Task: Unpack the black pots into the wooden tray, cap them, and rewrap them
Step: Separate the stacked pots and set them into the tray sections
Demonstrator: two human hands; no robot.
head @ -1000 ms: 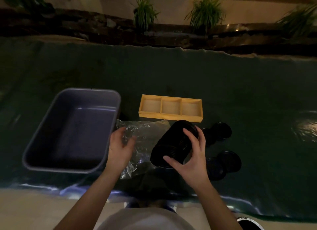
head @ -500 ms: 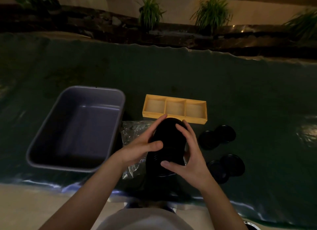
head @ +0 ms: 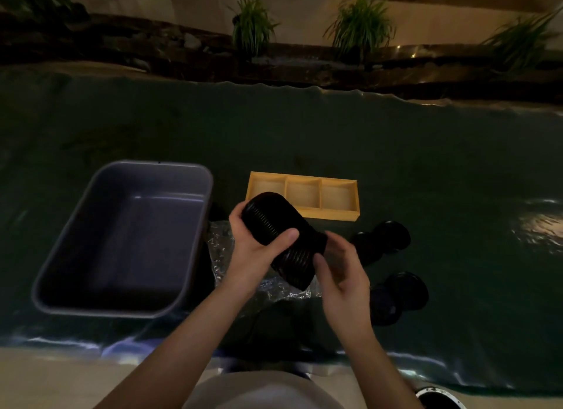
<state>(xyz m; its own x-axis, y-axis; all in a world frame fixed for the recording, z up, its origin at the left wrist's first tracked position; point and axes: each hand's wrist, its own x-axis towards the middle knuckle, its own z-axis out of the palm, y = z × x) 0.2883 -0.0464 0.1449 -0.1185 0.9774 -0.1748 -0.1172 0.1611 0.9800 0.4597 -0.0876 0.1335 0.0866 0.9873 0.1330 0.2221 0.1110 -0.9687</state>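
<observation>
Grey tub (head: pixel 122 241), left on the tabletop (head: pixel 426 164). Wooden tray (head: pixel 304 195): three compartments unfilled. Stack of black pots (head: pixel 283 238), lifted above the loose wrap (head: pixel 222 247); your left hand (head: pixel 253 250) clasps it, right hand (head: pixel 341 274) fingers (head: pixel 320 264) pinch its near end. Caps (head: pixel 393 236) lie unused, right.
</observation>
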